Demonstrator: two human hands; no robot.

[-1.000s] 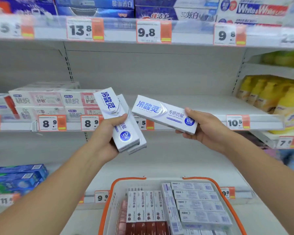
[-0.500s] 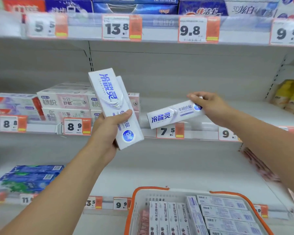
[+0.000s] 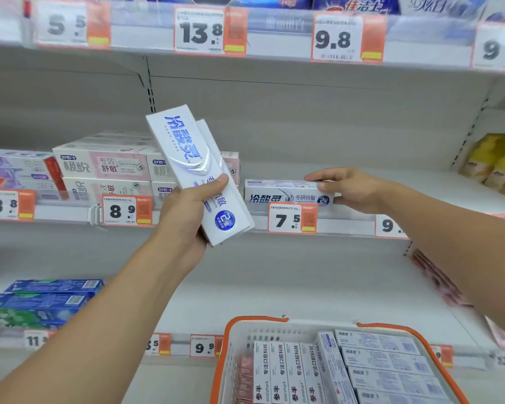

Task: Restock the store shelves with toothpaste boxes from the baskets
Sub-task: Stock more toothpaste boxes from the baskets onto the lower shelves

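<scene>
My left hand point(image 3: 184, 220) grips two white toothpaste boxes point(image 3: 193, 167) with blue lettering, stacked and held almost upright in front of the middle shelf. My right hand point(image 3: 352, 191) holds the right end of a third white box point(image 3: 277, 193), fingers over its top and thumb under. That box lies lengthwise on the middle shelf point(image 3: 347, 225), right above the 7.5 price tag point(image 3: 292, 218). Below me stands a white basket with an orange rim point(image 3: 254, 319), holding several more toothpaste boxes point(image 3: 382, 363).
Pink-and-white toothpaste boxes point(image 3: 102, 164) are stacked on the middle shelf just left of my left hand. Blue boxes point(image 3: 41, 301) lie on the lower shelf at left. Yellow packs point(image 3: 493, 161) stand at far right. The upper shelf edge point(image 3: 274, 30) runs overhead.
My right hand has carried its box from mid-air onto the middle shelf above the 7.5 tag and turned it level. My left hand has raised its two boxes a little.
</scene>
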